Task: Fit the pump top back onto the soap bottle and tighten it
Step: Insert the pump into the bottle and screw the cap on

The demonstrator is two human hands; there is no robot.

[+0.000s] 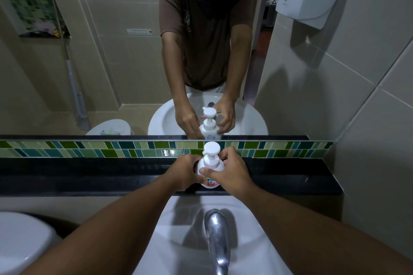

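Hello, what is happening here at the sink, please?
A person stands at a bathroom mirror and holds a white soap bottle with both hands on the black ledge above the sink. The left hand wraps the bottle's side; the right hand grips it near the collar. The pump top already sits upright on the bottle. Whether it is fully tightened cannot be seen.

Both your hands wrap the soap bottle (209,167) on the black ledge (89,174), left hand (185,173) and right hand (232,172), pump top (211,148) sitting on it.
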